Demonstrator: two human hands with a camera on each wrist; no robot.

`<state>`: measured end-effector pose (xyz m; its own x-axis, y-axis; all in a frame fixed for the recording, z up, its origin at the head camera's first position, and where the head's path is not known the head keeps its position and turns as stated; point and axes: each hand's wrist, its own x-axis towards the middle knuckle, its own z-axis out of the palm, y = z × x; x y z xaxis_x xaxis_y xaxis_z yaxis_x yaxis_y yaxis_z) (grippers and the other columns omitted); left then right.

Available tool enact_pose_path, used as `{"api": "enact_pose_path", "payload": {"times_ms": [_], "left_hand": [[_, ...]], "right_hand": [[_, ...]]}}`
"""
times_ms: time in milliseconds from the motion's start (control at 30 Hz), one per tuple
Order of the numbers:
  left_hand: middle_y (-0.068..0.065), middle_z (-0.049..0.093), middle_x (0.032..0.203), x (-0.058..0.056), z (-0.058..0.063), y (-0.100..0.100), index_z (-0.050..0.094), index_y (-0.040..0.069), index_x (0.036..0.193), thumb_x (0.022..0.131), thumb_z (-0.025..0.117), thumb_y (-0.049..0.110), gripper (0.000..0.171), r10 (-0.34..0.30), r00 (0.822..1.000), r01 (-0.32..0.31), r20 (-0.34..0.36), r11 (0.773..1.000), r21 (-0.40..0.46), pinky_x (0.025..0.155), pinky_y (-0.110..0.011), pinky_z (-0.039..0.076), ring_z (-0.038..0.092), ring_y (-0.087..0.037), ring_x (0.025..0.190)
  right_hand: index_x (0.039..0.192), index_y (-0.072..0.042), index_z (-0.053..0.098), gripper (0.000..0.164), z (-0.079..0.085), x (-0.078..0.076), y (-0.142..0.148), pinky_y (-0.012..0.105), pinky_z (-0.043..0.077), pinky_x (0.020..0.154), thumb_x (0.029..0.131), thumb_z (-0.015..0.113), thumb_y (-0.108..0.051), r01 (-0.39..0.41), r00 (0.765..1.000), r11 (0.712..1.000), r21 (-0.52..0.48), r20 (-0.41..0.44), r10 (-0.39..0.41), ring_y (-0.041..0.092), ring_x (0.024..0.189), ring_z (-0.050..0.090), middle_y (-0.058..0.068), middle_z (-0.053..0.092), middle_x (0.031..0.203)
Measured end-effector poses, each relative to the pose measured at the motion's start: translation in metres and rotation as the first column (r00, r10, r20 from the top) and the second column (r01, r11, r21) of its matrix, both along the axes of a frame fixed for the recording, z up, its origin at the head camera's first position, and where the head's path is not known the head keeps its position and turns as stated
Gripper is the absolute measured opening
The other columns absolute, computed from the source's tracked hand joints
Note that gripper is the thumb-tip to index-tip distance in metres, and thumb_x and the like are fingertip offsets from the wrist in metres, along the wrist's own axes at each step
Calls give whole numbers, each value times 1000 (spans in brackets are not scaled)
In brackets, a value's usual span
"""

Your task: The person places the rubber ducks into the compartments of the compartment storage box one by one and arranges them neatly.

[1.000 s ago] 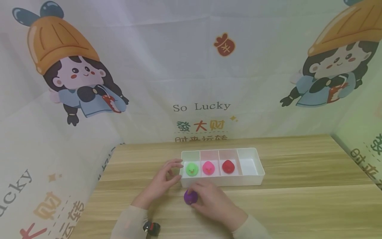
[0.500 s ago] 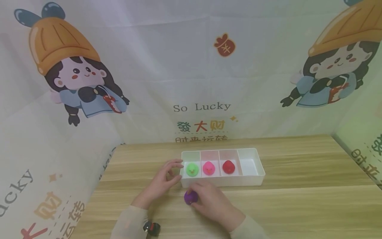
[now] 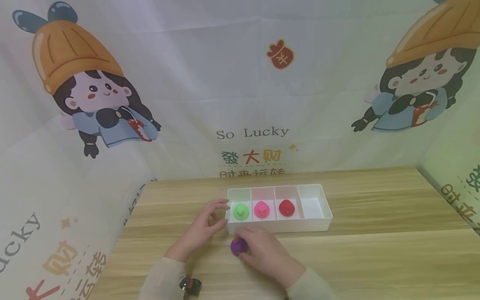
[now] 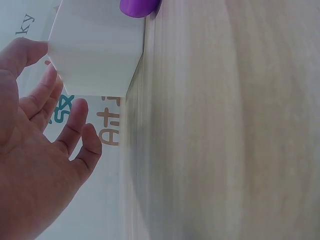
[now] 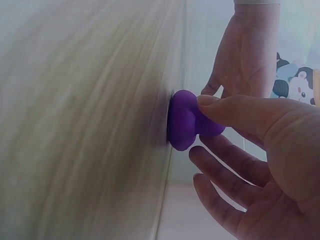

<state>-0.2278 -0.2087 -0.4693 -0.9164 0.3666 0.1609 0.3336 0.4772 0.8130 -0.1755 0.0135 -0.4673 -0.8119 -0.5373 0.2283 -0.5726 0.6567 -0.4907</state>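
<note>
In the head view my right hand pinches a purple rubber duck in front of the white box. The right wrist view shows the thumb on the head of the duck, fingers on its other side, and its base at the tabletop. My left hand is at the left end of the white divided box, its thumb and fingertips touching the edge, fingers loosely bent. Inside the box, a green duck, a pink duck and a red duck each sit in their own compartment.
The box's rightmost compartment shows a bare white floor. Wood-grain tabletop lies around the box. Behind stands a printed cloth backdrop that also closes off both sides. A black device is at my left wrist.
Both hands and the purple duck stay essentially in place. The head view shifts very slightly.
</note>
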Motion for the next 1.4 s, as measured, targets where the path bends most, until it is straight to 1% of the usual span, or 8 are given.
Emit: {"api": "enact_pose_path", "payload": {"times_ms": [167,433,700,967,1200,1400], "left_hand": [[-10,47,157,-1,0,1,60,5,132,98,68,13,36,-3,1000,3,4,1000,-1,91,-36,47,53,-27,110],[-8,46,158,-2,0,1,59,4,133,98,68,13,37,-10,1000,10,6,1000,-2,92,-36,47,53,-27,110],[-8,46,158,-3,0,1,59,4,132,98,68,13,36,-17,1000,17,0,1000,1,91,-36,47,53,-29,111],[-8,47,158,-4,-5,-1,60,6,132,98,69,13,36,-14,1000,14,-10,1000,1,94,-42,47,54,-35,113],[-9,48,156,-3,-5,-2,61,6,130,97,69,12,35,-12,999,12,-36,1000,-2,93,-41,48,55,-32,110],[-8,49,156,-4,-7,-1,62,6,130,97,69,9,34,-4,999,5,-31,1000,4,92,-41,48,54,-34,110]], "right_hand": [[106,-21,70,28,-1,-1,0,32,55,96,83,86,-18,-3,1000,1000,2,-8,3,10,104,65,-10,71,103],[105,-21,70,28,-2,1,4,31,55,95,83,86,-17,-16,999,1000,-10,-29,16,9,103,65,-11,71,102],[105,-21,71,29,0,6,12,29,55,93,82,85,-14,-30,999,997,-65,-42,27,8,101,66,-12,71,102],[107,-22,71,29,1,9,20,29,56,92,83,84,-15,-13,1000,997,-72,-5,13,7,100,65,-12,70,102],[108,-20,71,29,6,9,26,32,56,95,83,84,-14,-8,1000,998,-67,3,8,9,103,66,-11,71,104],[109,-21,71,29,10,9,32,30,56,94,84,83,-13,-1,1000,997,-75,22,2,7,102,66,-11,72,104]]}}
